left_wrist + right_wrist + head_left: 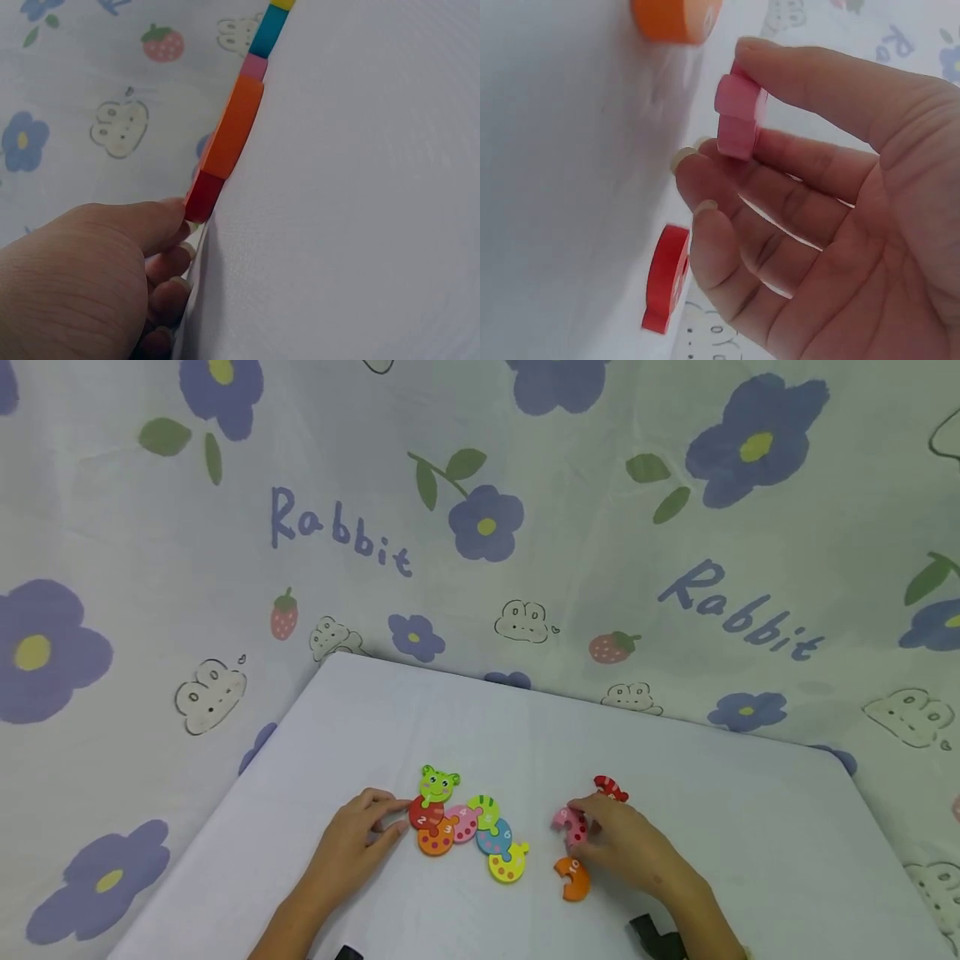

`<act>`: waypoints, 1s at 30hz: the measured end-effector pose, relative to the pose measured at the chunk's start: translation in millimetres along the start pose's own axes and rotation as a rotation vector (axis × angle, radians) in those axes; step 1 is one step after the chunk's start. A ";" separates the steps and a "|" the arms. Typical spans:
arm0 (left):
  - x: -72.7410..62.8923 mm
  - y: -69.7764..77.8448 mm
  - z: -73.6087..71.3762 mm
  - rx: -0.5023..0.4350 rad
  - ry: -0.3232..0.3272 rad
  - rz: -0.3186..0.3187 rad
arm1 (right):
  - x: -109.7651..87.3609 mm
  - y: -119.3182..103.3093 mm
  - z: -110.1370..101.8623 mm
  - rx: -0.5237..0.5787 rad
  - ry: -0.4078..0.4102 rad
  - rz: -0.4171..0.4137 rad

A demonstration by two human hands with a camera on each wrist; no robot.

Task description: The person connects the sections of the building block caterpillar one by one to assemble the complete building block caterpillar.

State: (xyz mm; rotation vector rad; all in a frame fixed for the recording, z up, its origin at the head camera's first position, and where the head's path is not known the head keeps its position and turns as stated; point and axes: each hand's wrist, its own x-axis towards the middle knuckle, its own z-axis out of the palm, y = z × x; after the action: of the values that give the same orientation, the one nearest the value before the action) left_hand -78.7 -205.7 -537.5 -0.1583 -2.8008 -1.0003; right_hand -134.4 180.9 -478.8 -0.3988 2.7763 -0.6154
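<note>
A caterpillar of wooden number puzzle pieces lies on the white table: a green head (437, 783), red 2, orange 3 (436, 841), pink 4 (462, 825), green 5 (483, 811), blue 6 (494, 837) and a yellow piece (507, 867). My left hand (351, 839) has thumb and index finger at the left edge of the red 2 piece (204, 196). Between thumb and fingers, my right hand (626, 839) pinches a pink 9 piece (739, 112), apart from the chain. Close to that hand lie an orange 10 piece (576, 882) and a red piece (667, 274), partly hidden in the head view.
Behind the table (712, 793) hangs a cloth (585, 543) printed with flowers, rabbits and strawberries. A black object (657, 937) sits by the right forearm, and a small black one (348, 952) shows at the bottom edge.
</note>
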 end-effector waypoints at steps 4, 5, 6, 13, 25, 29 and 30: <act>-0.5 -1.7 2.9 -0.006 -0.012 -0.013 | -3.4 -11.2 2.6 0.032 -0.012 0.011; -0.5 -2.1 3.7 -0.006 -0.012 -0.012 | -4.5 -14.1 3.6 0.037 -0.016 0.003; -0.5 -2.4 4.4 -0.007 -0.010 -0.010 | -5.2 -16.9 4.9 0.037 -0.018 -0.014; 0.4 -3.1 7.3 -0.021 0.005 0.010 | -4.0 -30.9 18.9 -0.085 -0.040 -0.183; 0.3 -2.5 4.6 -0.014 0.014 0.028 | -0.1 -40.8 28.7 -0.163 -0.054 -0.203; 1.1 -2.7 2.5 -0.017 0.015 0.027 | 0.7 -41.3 27.9 -0.172 -0.042 -0.203; 1.1 -2.9 1.9 -0.016 0.016 0.022 | 1.1 -41.4 27.8 -0.174 -0.040 -0.206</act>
State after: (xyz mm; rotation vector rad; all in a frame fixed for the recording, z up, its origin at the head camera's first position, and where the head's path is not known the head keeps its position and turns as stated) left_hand -80.4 -206.7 -540.5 -0.1817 -2.7715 -1.0149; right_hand -118.1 134.2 -484.9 -0.7334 2.7798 -0.4046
